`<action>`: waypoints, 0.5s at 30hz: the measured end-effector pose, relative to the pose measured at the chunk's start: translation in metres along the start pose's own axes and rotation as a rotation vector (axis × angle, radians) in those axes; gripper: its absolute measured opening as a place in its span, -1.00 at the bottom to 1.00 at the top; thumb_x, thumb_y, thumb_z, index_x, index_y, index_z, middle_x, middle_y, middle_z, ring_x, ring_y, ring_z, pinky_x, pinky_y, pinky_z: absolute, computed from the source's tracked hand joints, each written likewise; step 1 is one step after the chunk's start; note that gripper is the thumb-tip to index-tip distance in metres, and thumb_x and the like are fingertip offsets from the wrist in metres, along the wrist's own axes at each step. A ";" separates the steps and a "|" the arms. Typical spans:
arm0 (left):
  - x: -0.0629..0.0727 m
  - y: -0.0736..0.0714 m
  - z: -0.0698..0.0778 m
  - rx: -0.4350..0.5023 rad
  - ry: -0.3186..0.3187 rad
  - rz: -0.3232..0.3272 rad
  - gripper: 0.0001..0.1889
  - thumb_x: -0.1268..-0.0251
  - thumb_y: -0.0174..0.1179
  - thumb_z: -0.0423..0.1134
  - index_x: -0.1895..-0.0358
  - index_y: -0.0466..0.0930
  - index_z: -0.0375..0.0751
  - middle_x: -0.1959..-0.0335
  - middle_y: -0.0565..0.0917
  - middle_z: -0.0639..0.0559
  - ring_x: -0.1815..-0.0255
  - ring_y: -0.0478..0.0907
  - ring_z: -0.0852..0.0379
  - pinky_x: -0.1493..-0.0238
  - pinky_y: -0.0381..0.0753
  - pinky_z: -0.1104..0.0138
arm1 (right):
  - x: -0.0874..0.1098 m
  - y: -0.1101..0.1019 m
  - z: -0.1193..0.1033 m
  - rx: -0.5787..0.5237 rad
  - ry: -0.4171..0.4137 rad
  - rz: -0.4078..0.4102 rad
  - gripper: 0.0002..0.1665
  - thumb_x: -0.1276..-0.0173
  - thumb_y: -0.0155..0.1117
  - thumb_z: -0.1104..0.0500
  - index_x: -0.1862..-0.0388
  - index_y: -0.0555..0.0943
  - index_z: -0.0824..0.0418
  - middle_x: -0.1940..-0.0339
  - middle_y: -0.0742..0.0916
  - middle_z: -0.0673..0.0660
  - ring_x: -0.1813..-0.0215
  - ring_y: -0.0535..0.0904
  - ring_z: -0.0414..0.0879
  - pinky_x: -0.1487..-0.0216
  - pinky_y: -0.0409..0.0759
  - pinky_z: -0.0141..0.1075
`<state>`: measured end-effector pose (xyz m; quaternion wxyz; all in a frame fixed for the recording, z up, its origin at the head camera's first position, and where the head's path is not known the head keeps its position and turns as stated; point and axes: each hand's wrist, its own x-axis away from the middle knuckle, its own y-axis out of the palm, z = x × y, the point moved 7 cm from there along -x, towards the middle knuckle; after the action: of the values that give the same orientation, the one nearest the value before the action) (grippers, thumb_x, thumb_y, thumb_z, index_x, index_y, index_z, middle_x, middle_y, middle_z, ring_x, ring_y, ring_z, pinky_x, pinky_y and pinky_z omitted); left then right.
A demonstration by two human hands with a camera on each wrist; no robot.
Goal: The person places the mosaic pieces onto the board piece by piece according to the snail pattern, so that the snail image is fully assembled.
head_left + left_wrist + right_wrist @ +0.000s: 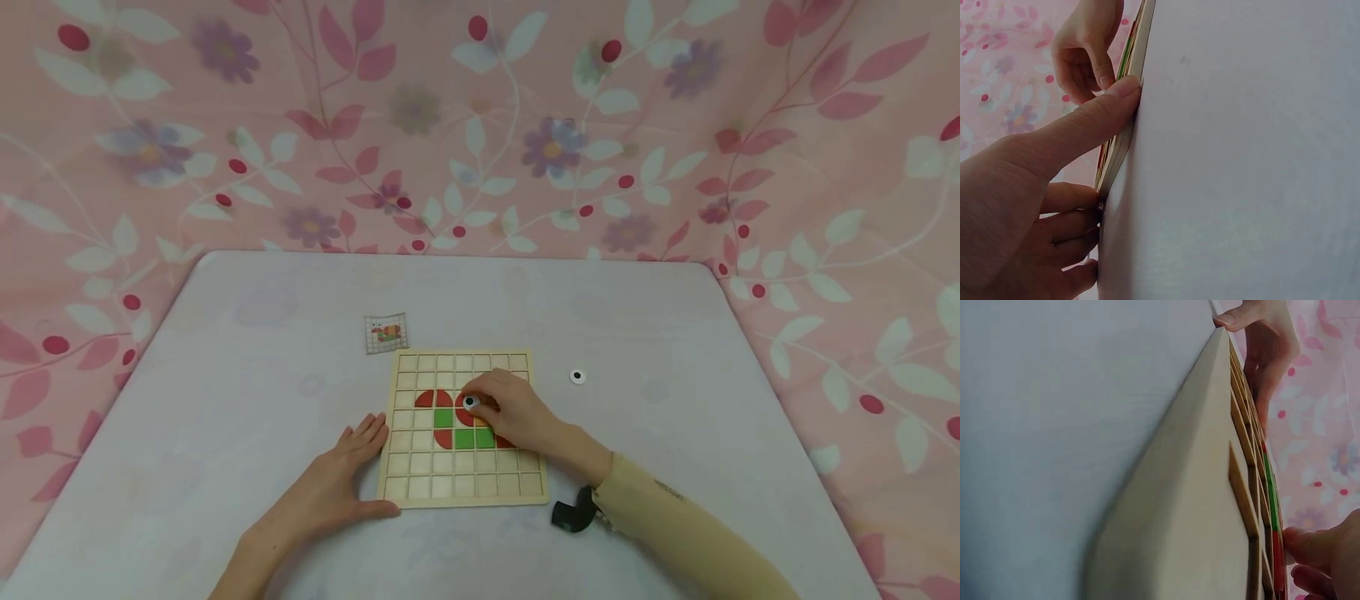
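Observation:
On the table lies a square wooden grid board (pixel 465 503). My right hand (pixel 517 412) is over its middle and pinches a round white eye piece (pixel 470 402) with a black dot between thumb and fingertips. Beneath and around that hand, red rounded pieces (pixel 424 399), green squares (pixel 464 438) and a partly covered orange piece (pixel 481 422) sit in the grid. My left hand (pixel 330 479) touches the board's near left corner, fingers along the left edge and thumb at the front edge. In the left wrist view, the thumb (pixel 1085 128) rests against the board's side.
A small picture card (pixel 386 333) with a coloured grid figure lies behind the board's far left corner. A second eye piece (pixel 577 377) lies to the right of the board. A black object (pixel 574 512) is by the right sleeve. Flowered pink cloth (pixel 480 125) hangs behind the table.

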<state>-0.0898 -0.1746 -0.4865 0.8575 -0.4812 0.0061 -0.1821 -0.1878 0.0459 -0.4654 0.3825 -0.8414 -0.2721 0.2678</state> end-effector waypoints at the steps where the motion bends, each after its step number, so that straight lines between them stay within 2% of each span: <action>1: 0.000 0.000 0.000 0.001 -0.001 0.001 0.20 0.20 0.54 0.27 -0.49 0.24 -0.35 -0.56 0.21 -0.15 -0.60 0.08 -0.15 -0.55 0.13 -0.11 | -0.003 0.001 -0.002 0.003 -0.006 -0.002 -0.71 -0.33 0.41 0.21 -0.03 0.69 0.13 0.09 0.75 -0.02 0.12 0.54 -0.18 0.04 0.60 -0.30; 7: 0.001 0.001 0.000 0.004 0.005 0.009 0.19 0.20 0.53 0.28 -0.50 0.23 -0.33 -0.57 0.20 -0.15 -0.60 0.08 -0.18 -0.53 0.16 -0.12 | -0.018 0.009 -0.011 0.070 -0.031 -0.026 -0.71 -0.34 0.41 0.15 -0.02 0.69 0.16 0.08 0.75 0.02 0.06 0.60 -0.15 -0.01 0.65 -0.29; 11: 0.001 0.000 0.000 -0.001 0.010 0.017 0.18 0.19 0.54 0.27 -0.49 0.25 -0.35 -0.56 0.20 -0.18 -0.58 0.10 -0.24 -0.50 0.20 -0.16 | -0.024 0.011 -0.014 0.059 -0.025 -0.057 -0.71 -0.36 0.39 0.13 -0.03 0.68 0.16 0.07 0.74 0.02 0.04 0.60 -0.15 -0.04 0.64 -0.29; 15: 0.002 -0.001 0.000 -0.004 0.011 0.023 0.17 0.20 0.55 0.25 -0.48 0.27 -0.35 -0.56 0.21 -0.18 -0.57 0.11 -0.25 -0.50 0.21 -0.16 | -0.031 0.013 -0.015 0.062 -0.048 -0.088 -0.69 -0.37 0.38 0.12 -0.04 0.67 0.18 0.07 0.74 0.03 0.09 0.60 -0.15 0.02 0.64 -0.32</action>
<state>-0.0887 -0.1755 -0.4854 0.8585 -0.4817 0.0167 -0.1750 -0.1965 0.0108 -0.4603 0.4134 -0.8096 -0.3094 0.2790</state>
